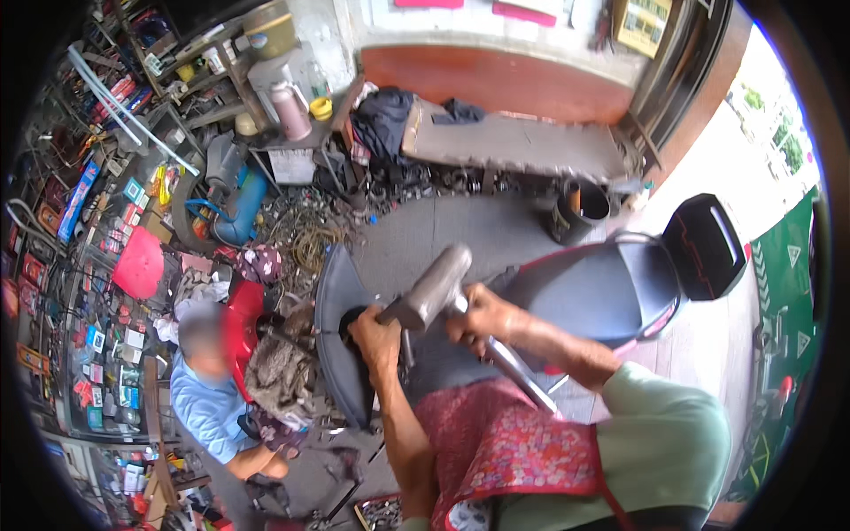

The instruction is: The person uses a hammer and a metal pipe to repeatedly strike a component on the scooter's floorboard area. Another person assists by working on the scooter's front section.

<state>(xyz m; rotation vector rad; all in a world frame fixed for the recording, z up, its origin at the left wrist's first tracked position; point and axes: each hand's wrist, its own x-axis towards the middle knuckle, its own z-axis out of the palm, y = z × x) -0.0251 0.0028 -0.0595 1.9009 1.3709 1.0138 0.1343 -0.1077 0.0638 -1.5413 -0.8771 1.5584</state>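
My right hand (480, 320) is closed around the metal handle (521, 376) of a large sledgehammer, whose grey head (436, 285) hangs just above and right of my left hand (376, 338). The fingers of my left hand are curled at a dark round part on the scooter's front, beside a curved dark-grey front panel (341, 389); what they grip is partly hidden by the hand and hammer head. A short metal rod (406, 351) sits just right of that hand. The scooter's dark seat (593, 292) and black rear box (704, 246) extend to the right.
A person in a light blue shirt (205, 403) crouches at left beside red bodywork (243, 323). A bench (513, 146), black bucket (567, 226) and blue compressor (235, 221) stand behind. A cluttered display case (124, 336) lines the left; an open doorway is at right.
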